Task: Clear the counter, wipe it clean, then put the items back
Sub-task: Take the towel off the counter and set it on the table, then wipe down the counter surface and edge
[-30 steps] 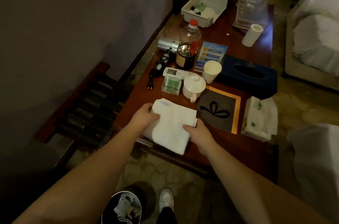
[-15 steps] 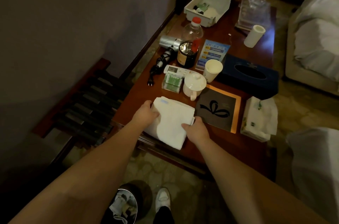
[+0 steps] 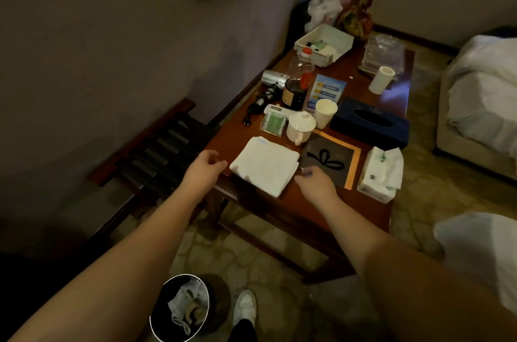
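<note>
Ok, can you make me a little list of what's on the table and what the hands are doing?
near edge: folded white towel, lying flat
left hand: fingers loose, beside the towel, holding nothing
right hand: fingers loose, beside the towel, holding nothing
behind towel: white lidded mug, paper cup
right side: blue tissue box, soft tissue pack
far end: white tray
table: dark red wood
</note>
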A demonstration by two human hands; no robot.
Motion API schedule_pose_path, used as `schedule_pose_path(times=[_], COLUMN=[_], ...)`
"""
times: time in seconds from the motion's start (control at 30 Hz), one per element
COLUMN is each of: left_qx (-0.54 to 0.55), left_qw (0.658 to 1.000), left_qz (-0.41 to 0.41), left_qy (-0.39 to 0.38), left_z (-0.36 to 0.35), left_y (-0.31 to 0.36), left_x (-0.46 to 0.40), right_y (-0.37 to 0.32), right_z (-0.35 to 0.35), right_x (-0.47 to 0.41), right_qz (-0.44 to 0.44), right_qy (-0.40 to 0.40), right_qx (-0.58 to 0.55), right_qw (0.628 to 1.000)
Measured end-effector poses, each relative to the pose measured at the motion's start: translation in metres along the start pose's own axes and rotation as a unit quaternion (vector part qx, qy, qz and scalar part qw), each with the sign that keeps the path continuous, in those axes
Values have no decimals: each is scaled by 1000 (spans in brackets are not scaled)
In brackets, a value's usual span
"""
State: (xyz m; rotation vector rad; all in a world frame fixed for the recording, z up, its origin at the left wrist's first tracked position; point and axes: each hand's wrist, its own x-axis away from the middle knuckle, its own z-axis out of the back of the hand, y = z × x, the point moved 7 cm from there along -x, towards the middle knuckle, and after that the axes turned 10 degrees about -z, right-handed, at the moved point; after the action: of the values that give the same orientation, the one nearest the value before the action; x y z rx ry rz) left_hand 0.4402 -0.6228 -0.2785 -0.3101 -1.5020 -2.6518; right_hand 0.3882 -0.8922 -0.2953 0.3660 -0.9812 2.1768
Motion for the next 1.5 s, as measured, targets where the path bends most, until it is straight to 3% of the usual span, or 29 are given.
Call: schedule_pose_path(times=[0.33,0.53,0.7,0.93,1.1,1.33,1.5], left_qx=[51,30,45,65,87,120,131], left_qw=[997,994,989,981,973,960,962], left_qz=[15,71,129,180,216,253,236], left_qy=[63,81,64,25,2,-29,-38], left_z=[43,64,66,75,87,85,71], left_y=[-55,-117,-171,-241,-297,-362,-383], left_x=[158,208,219,172,112,23,-29], right_y=[-2,20,35,32,14,-13,-33], right_z=[-56,-142,-193,-258,-313,-393,-441], right_x=[133,175,180,147,104,30,-10], right_qz=[158,195,170,121,58,26,34], right_qy=[-92,-142,-196,-211,-224,-221,-228], right_qx=[5,84,123,199,207,214,188], right_qw=[983,967,958,949,951,951,955])
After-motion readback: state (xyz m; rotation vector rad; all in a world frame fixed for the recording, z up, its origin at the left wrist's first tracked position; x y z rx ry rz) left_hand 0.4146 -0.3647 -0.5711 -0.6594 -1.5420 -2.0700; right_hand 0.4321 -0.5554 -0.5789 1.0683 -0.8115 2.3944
